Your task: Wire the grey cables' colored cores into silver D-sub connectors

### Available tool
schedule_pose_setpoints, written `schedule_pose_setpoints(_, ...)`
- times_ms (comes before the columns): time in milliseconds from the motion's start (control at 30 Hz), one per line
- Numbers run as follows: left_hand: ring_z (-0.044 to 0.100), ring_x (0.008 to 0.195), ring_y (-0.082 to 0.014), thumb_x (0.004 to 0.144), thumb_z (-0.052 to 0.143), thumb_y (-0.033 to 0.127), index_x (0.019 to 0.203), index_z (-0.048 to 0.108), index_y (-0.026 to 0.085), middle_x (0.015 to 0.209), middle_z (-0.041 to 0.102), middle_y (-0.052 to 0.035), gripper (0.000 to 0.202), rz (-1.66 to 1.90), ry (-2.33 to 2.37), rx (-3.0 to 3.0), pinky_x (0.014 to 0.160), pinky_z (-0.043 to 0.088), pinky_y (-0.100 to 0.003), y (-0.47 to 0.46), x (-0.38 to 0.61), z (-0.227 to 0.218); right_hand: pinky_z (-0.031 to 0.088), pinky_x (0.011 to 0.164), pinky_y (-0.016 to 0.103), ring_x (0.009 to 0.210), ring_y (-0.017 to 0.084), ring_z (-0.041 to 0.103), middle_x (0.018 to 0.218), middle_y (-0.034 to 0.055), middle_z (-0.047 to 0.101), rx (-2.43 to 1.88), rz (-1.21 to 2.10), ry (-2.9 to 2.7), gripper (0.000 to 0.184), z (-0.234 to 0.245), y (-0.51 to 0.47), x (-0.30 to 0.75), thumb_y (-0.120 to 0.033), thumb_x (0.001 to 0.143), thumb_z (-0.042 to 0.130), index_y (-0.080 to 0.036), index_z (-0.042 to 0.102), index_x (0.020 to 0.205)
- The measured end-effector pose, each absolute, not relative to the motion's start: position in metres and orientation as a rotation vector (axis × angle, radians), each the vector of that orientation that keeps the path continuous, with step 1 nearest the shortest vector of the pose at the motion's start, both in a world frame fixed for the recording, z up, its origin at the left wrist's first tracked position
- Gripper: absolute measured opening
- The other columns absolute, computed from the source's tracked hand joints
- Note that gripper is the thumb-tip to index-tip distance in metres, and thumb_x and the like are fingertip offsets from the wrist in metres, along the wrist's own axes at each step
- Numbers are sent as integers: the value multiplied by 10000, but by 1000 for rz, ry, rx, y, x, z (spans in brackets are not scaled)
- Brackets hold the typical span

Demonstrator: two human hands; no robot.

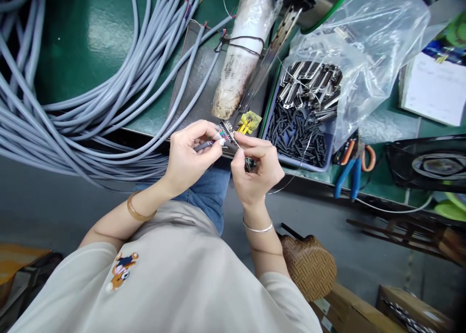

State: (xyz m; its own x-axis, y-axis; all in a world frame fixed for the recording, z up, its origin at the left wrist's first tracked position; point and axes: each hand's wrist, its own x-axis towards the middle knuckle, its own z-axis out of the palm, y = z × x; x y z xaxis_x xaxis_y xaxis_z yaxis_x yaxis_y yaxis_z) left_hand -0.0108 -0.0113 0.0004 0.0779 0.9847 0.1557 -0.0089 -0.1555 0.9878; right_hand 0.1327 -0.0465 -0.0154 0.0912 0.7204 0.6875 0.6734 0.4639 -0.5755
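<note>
My left hand [194, 148] is closed round the end of a grey cable [204, 146], whose thin coloured wires [224, 133] fan out at the fingertips. Those wires meet a metal multi-pin connector [228, 128] just beyond my fingers. From the other side, my right hand [257, 168] pinches a thin silvery wire [238, 146] close to the connector. A loose length of similar fine wire [293, 176] trails from beside this hand toward the bin. Exactly which fingers steady the connector is hidden.
Many grey cables [109, 100] spread over the left bench. A wrapped white roll [240, 51] with a scorched end lies ahead, beside a yellow item [249, 123]. Right are a blue bin [325, 164] of connectors and black sleeves, pliers [352, 173] and a black fan-like object [429, 163].
</note>
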Motion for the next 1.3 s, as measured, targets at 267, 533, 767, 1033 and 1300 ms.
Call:
schedule_pose_setpoints(267,605,740,-118,775,685,138,717,603,185,772,604,-2,111,1229,1119,1364,645,489,-227,-7,-8,2,634,809,348,940,182,766,1040,16,789,-1247,54,-1599,145,-16,-40,135,-124,929,620,-263,580,940)
schedule_pose_setpoints(533,547,675,-99,793,662,102,731,587,189,738,560,17,131,1270,1128,1444,614,443,-237,-5,-7,3,635,802,352,929,184,767,1016,11,789,-1233,22,-1603,139,-12,-35,135,-131,925,638,-255,579,910)
schedule_pose_setpoints(767,504,623,-89,785,675,124,735,581,195,732,550,20,129,1264,1150,1443,550,387,-240,-6,-6,9,633,788,375,906,200,765,996,13,788,-1249,-20,-1623,133,-7,-35,134,-140,912,660,-258,601,895)
schedule_pose_setpoints(1033,553,655,-95,767,677,133,728,595,192,746,589,11,109,1216,1164,1405,569,429,-223,-7,-8,9,637,749,329,885,188,769,1023,33,792,-1269,-40,-1711,163,-2,-39,136,-119,898,638,-260,559,877)
schedule_pose_setpoints(1300,562,631,-81,764,664,131,791,641,176,763,646,1,58,1126,1090,1344,556,430,-198,-11,-13,5,628,755,293,882,168,771,978,23,793,-1264,86,-1653,133,-6,-48,141,-115,904,661,-238,616,925)
